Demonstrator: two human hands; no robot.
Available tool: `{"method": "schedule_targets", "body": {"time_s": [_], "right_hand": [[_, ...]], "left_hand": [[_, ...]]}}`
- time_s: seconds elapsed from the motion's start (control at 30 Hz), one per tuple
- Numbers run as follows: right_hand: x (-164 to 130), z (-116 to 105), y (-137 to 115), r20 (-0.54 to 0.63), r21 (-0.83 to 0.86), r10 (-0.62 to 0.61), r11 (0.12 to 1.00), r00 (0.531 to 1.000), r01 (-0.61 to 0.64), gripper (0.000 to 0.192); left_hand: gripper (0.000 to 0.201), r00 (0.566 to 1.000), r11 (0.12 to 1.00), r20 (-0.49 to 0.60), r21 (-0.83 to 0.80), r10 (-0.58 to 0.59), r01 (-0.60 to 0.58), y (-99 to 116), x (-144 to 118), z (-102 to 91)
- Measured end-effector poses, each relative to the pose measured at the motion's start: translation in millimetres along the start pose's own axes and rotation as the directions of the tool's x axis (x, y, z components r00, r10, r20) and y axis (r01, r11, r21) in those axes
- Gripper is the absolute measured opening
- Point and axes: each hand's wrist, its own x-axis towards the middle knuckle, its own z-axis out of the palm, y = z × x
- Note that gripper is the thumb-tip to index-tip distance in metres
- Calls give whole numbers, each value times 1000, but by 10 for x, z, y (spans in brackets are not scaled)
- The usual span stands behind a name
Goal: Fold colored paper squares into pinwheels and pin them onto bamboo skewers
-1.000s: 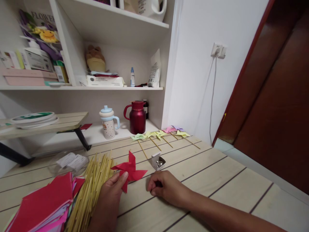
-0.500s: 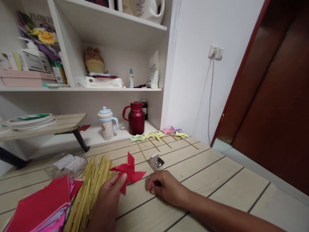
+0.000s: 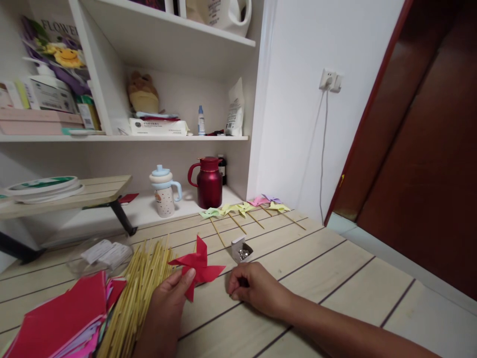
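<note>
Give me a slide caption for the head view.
Left hand pinches a red paper pinwheel beside bamboo sticks; right hand rests fisted.

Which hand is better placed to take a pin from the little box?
Probably the right hand: it rests on the table just in front of the open pin box and looks free. The left hand is pinching the red pinwheel over the sticks.

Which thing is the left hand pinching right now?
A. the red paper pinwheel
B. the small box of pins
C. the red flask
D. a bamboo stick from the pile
A: the left hand has its thumb on a blade of the red paper pinwheel, just above the bamboo sticks.
</note>
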Motion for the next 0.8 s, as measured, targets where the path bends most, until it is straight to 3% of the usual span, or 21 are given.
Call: {"method": "schedule_targets", "body": {"time_s": [0.23,0.4,0.57,0.8], "right_hand": [[-11,-7,-55,0,-55,-14,998,1000,14,22],[-53,25,-111,-68,-123,-42,992,997,34,20],[-121,-47,-215,-114,68,10,998,993,-2,8],[-85,-94,-564,-189,277,-12,959,982,66,5]], "left_hand": [[28,993,993,67,-53,-99,103,-83,35,-8],[25,995,994,28,-52,-98,99,-105,32,-11],[27,993,995,-70,-43,-92,90,-211,55,9],[36,995,996,-41,-14,-89,88,-401,146,-1]]}}
